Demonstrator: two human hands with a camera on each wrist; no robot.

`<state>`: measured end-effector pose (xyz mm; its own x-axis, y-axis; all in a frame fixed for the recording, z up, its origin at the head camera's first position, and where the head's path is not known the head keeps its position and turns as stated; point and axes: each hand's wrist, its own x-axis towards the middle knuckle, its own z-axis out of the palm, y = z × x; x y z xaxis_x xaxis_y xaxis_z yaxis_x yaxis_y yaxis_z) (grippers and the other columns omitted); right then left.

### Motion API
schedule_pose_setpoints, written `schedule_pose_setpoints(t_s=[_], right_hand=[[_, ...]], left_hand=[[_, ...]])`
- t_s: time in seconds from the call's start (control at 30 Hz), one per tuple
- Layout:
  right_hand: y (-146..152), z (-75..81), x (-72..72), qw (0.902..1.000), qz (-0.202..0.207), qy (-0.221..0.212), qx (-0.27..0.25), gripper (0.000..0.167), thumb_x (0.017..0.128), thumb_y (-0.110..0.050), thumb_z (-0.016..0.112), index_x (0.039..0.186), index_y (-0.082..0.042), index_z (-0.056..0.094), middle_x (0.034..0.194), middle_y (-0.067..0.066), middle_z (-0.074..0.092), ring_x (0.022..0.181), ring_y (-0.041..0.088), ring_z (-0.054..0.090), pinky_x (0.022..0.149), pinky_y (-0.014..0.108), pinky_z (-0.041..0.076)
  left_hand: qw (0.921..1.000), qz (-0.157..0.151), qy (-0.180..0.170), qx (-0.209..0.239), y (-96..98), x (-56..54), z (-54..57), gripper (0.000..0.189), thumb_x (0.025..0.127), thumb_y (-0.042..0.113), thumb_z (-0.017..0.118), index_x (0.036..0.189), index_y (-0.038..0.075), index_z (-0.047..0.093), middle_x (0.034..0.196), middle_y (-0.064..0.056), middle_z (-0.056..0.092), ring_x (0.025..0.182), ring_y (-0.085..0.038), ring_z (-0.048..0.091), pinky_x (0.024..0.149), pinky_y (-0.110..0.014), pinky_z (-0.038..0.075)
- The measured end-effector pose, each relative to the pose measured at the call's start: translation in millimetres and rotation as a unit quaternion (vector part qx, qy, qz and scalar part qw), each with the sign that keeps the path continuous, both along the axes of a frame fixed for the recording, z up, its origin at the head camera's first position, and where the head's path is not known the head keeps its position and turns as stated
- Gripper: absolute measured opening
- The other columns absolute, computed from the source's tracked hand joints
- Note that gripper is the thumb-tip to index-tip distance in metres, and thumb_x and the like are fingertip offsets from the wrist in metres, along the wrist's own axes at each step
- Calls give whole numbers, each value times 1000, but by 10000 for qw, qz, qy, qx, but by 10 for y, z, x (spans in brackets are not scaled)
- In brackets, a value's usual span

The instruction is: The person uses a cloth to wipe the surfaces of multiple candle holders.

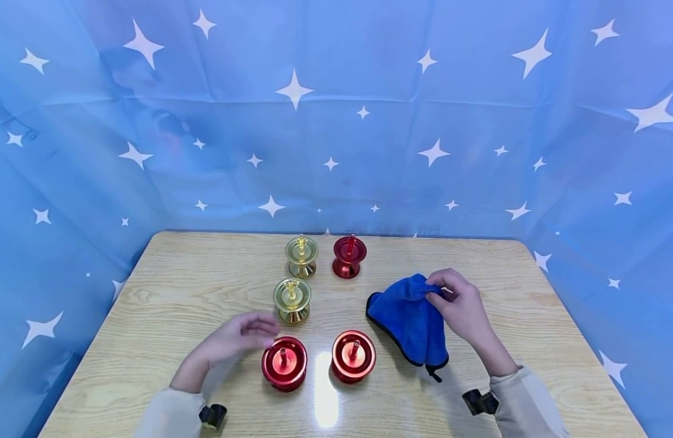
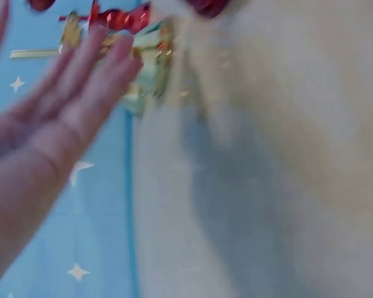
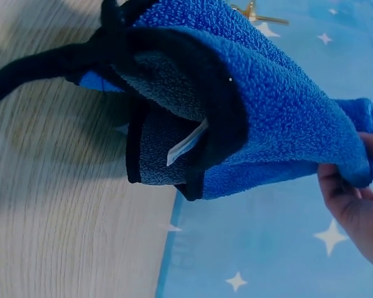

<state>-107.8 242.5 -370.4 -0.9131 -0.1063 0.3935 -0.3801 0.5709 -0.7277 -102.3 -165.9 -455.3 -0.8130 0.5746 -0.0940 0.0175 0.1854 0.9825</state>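
My right hand (image 1: 461, 304) pinches a blue towel (image 1: 410, 316) with black edging, which hangs in folds beneath the fingers. In the right wrist view the towel (image 3: 286, 112) shows a grey inner side and a small white label. My left hand (image 1: 243, 333) has its fingers extended beside the front left red candle holder (image 1: 284, 364); whether the thumb touches its rim I cannot tell. Another red candle holder (image 1: 354, 357) stands between that one and the towel. In the left wrist view the hand (image 2: 56, 118) is blurred, with nothing in its fingers.
Farther back stand a gold candle holder (image 1: 292, 299), a second gold candle holder (image 1: 301, 257) and a red candle holder (image 1: 349, 257). All have upright central spikes. The wooden table (image 1: 194, 267) meets a blue curtain (image 1: 336, 134) with white stars at its back edge.
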Motion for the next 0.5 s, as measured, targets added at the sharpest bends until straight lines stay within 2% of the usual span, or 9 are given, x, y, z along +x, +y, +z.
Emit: schedule_pose_setpoints(t_s=[0.1, 0.2, 0.33, 0.5], right_hand=[[8, -19, -2, 10000, 64, -14, 2, 21, 76, 14, 64, 88, -3, 61, 91, 8, 58, 81, 6, 54, 65, 15, 47], [9, -29, -3, 10000, 93, -1, 24, 21, 76, 14, 65, 88, -3, 61, 91, 8, 58, 81, 6, 53, 66, 15, 47], [8, -37, 1, 9999, 110, -18, 92, 22, 76, 14, 64, 89, -3, 61, 90, 8, 58, 81, 6, 53, 67, 16, 47], [3, -36, 10, 9997, 124, -111, 161, 23, 76, 15, 63, 89, -3, 61, 91, 6, 58, 82, 6, 53, 70, 18, 48]], left_hand=[[9969, 748, 185, -161, 15, -107, 63, 54, 82, 12, 67, 123, -11, 42, 116, -27, 52, 106, -37, 52, 87, -35, 47], [9932, 1126, 294, -56, 93, -206, 89, 67, 77, 10, 72, 130, -10, 35, 122, -28, 47, 113, -43, 45, 95, -44, 40], [9938, 1100, 141, 85, 240, -318, 42, 88, 71, 8, 77, 139, -5, 24, 129, -27, 41, 121, -41, 38, 101, -48, 31], [9920, 1258, -8, 121, 377, -398, -40, 99, 64, 7, 82, 141, -2, 21, 133, -26, 39, 124, -38, 36, 102, -42, 31]])
